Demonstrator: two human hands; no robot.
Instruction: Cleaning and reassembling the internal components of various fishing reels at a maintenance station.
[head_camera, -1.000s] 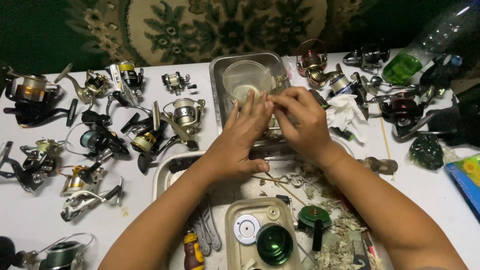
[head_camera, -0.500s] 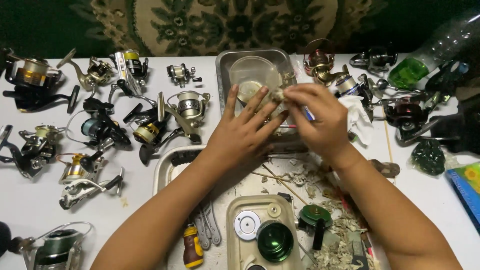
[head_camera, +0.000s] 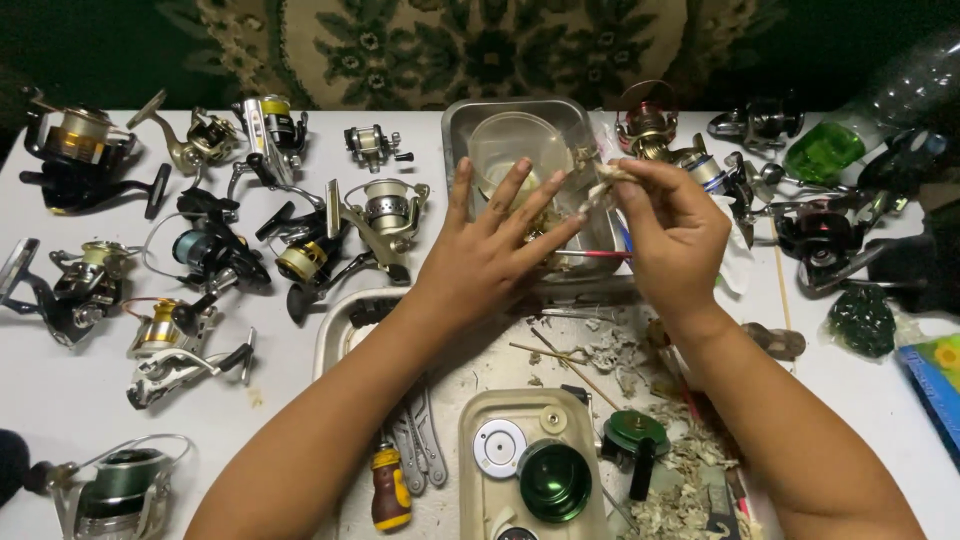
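White table (head_camera: 60, 400) crowded to every edge. Along the left edge and far-left corner, many fishing reels (head_camera: 300, 255), some touching, handles and bail wires overlapping. At the far edge, centre, a steel pan (head_camera: 470, 125) holding a clear plastic bowl (head_camera: 515, 150). At the near edge, centre, a steel tray (head_camera: 335, 340) littered with pale scraps of tissue or cotton (head_camera: 690, 490), thin sticks and loose parts; on it a beige plastic tub (head_camera: 480, 505) with a green spool (head_camera: 555, 480) and a white disc (head_camera: 498, 447). Just left of the tub, pliers (head_camera: 420, 450) and a yellow-handled screwdriver (head_camera: 390, 490). Left hand (head_camera: 490, 255) over the pan's near rim, fingers spread and extended, curled round nothing that can be made out; whether the fingertips steady a part underneath cannot be told. Right hand (head_camera: 670, 240) just beside it, thumb and fingertips pinched on a small wad of pale cloth (head_camera: 600, 185), held above the pan's right rim. Small part under the wad hidden. Risks, as judged: a small part slipping from the fingers into the pan or among the scraps, hard to find there; a forearm catching the tub at the near edge and spilling it.
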